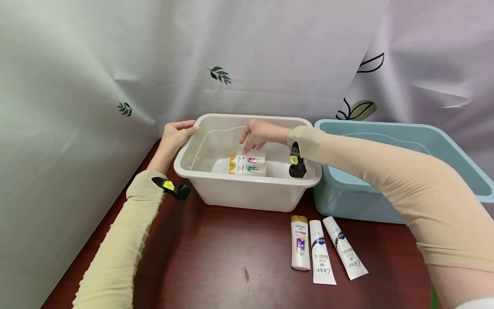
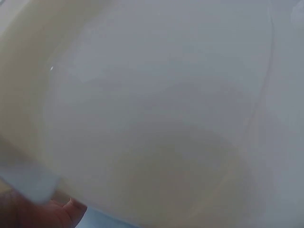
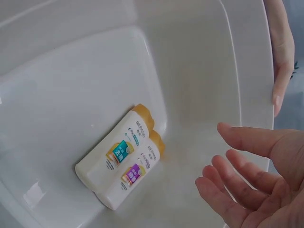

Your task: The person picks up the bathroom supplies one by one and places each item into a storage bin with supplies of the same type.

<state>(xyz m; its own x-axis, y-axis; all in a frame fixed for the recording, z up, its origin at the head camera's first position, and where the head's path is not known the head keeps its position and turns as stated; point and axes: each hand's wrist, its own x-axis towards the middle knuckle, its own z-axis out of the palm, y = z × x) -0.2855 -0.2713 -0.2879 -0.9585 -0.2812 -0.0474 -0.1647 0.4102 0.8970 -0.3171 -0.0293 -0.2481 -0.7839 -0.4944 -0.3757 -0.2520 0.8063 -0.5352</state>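
Observation:
Inside a white plastic tub (image 1: 247, 189), two white shampoo bottles with gold caps lie side by side, one with a purple label (image 3: 135, 173), the other with a teal label (image 3: 118, 149). Just above them is my right hand (image 1: 257, 133), its fingers spread and slightly bent around nothing. In the right wrist view that hand (image 3: 256, 180) is apart from both bottles. My left hand (image 1: 178, 135) holds the tub's left rim near the back corner, thumb along the edge. The left wrist view shows mostly blurred tub wall, with part of the left hand (image 2: 42, 211) under the rim.
A blue tub (image 1: 362, 201) stands right of the white one, under my right forearm. In front, on the dark red table (image 1: 216, 257), lie another gold-capped bottle (image 1: 300, 244) and two white Dove tubes, one upright in view (image 1: 321, 253), one slanted (image 1: 345, 249). A patterned curtain hangs behind.

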